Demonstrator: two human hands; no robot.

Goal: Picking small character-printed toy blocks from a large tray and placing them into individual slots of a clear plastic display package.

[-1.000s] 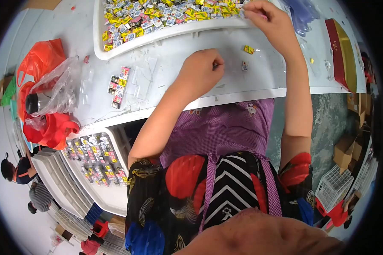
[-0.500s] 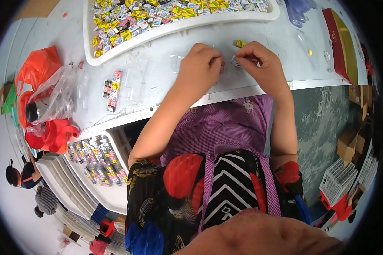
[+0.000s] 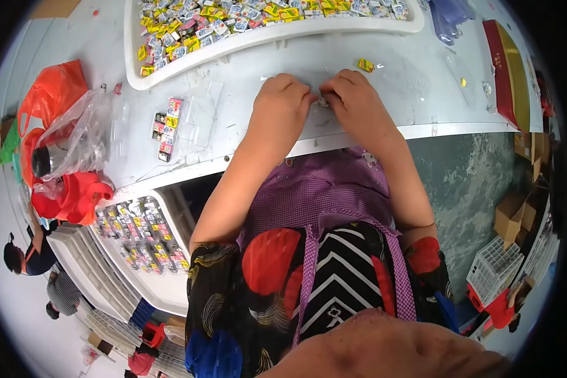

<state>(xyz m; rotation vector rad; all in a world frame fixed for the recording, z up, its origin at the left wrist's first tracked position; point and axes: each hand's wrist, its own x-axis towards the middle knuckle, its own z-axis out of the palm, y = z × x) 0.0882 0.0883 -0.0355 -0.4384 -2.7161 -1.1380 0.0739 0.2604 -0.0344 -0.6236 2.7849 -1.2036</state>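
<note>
At the front of the pale table (image 3: pixel 239 94): my left hand (image 3: pixel 280 107) and my right hand (image 3: pixel 357 104) sat close together, knuckles upward, fingers curled in.
Right fingertips: narrowed on a pale little carton (image 3: pixel 323 101), mostly hidden, so its faces were too small to make out.
Left fingertips: drawn narrow just beside that carton; whether they gripped anything, I couldn't tell.
Step in hand: handling one carton between both hands, as I judged it; the next move seemed to call for a light, exact pinch, without crushing its sides.
Lone yellow carton (image 3: pixel 366 65): lay beyond my right hand, apart from the rest, a small sharp-edged block.
Carton cluster (image 3: pixel 167 129): off to my left, pink, black and yellow blocks lay edge to edge in staggered columns.
Clear plastic shells (image 3: pixel 198 123): just right of the cluster, thin, glossy, nearly lost against the table.
White tray (image 3: pixel 277 34): farther out, smooth, rigid and round-cornered, around a loose heap of miniature cartons (image 3: pixel 233 25), mainly yellow and white.
Red plastic bag (image 3: pixel 57 88): crumpled at far left, near a see-through bag (image 3: pixel 85 142) creased about a black-capped bottle (image 3: pixel 42 162).
Long box (image 3: pixel 518 79): far right, maroon and gold, near limp violet plastic film (image 3: pixel 446 22).
</note>
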